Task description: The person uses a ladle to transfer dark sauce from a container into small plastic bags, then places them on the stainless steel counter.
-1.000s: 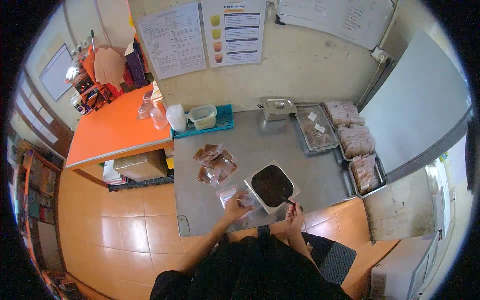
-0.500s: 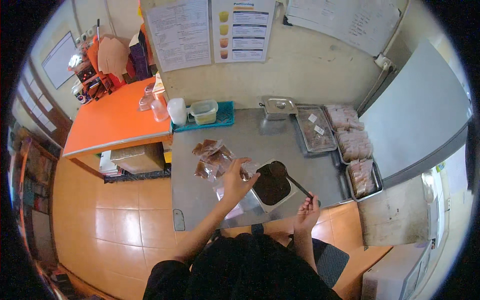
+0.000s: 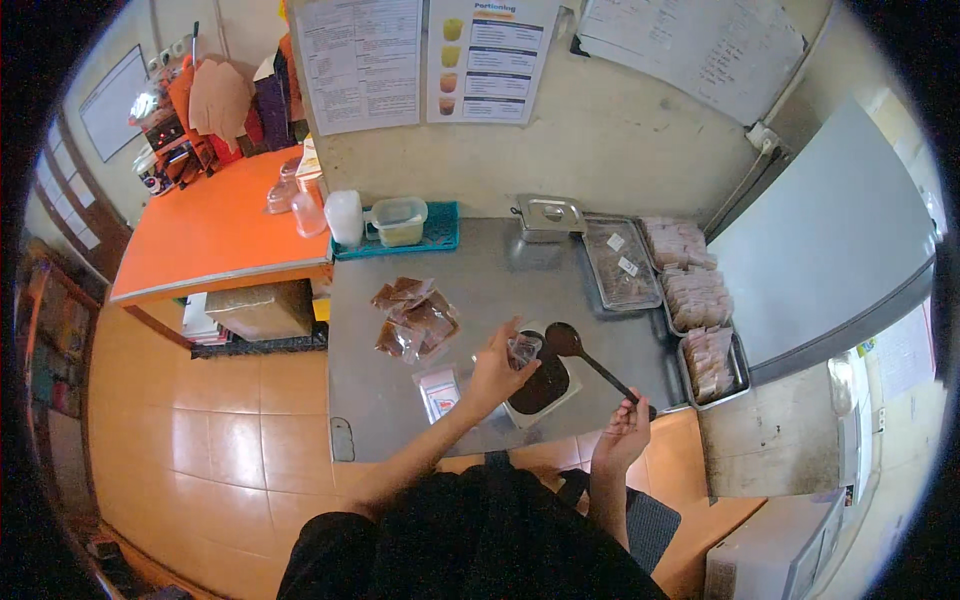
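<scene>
My left hand (image 3: 495, 372) is closed around a small clear plastic bag (image 3: 523, 349), held over the left side of a metal pan (image 3: 524, 421) of dark brown sauce (image 3: 546, 384). A black ladle (image 3: 607, 377) is gripped near its handle's end by my right hand (image 3: 624, 432). Its bowl hangs by the pan's far right corner; how much sauce it carries is hard to tell. Left of the pan lies a loose pile of filled brown sachets (image 3: 418, 318). Nearer me is a flat pack of clear bags (image 3: 438, 394), partly beside my left forearm.
Trays of packed sachets (image 3: 697, 298) line the steel table's (image 3: 480, 280) right side, beside a covered tray (image 3: 621, 264) and a lidded steel pan (image 3: 549, 217). A teal basket (image 3: 447, 232) with plastic tubs stands at the back left, near an orange counter (image 3: 220, 235).
The ladle's bowl has moved from over the sauce toward the pan's far right corner. My left hand has shifted rightward over the pan with the bag. The whole view has shifted slightly.
</scene>
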Demonstrator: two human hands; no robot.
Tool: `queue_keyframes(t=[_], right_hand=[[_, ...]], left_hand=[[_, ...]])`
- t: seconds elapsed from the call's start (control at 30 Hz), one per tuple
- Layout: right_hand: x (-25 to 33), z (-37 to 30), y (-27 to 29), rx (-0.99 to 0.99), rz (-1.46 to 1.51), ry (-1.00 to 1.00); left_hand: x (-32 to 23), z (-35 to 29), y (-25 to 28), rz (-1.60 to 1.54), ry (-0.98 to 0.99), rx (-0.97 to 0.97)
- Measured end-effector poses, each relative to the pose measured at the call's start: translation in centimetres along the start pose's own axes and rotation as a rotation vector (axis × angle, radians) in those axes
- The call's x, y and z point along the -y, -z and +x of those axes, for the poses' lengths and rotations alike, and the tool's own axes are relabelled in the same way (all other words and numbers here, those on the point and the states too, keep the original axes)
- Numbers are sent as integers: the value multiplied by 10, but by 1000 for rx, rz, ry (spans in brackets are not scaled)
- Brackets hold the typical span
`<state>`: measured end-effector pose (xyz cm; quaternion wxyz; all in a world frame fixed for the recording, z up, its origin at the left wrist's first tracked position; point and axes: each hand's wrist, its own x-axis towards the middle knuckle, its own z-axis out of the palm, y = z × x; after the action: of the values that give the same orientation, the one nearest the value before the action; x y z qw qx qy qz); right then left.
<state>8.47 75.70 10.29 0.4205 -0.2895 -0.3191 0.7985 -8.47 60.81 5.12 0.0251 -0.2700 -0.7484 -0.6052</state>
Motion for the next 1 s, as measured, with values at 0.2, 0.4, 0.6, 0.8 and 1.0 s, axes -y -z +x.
queue_keyframes(t=[0.2, 0.4, 0.6, 0.8, 1.0], right_hand=[[11, -8, -23, -40, -85, 217], [15, -21, -34, 0, -288, 388], [20, -31, -44, 15, -388, 571], [15, -39, -49, 128, -451, 708], [7, -24, -34, -12, -302, 447]], left_hand=[[-26, 7, -10, -36, 47, 75], [-30, 10, -12, -81, 36, 87], [-17, 10, -19, -80, 22, 70], [-25, 11, -15, -84, -39, 39], [-26, 9, -12, -41, -30, 42]])
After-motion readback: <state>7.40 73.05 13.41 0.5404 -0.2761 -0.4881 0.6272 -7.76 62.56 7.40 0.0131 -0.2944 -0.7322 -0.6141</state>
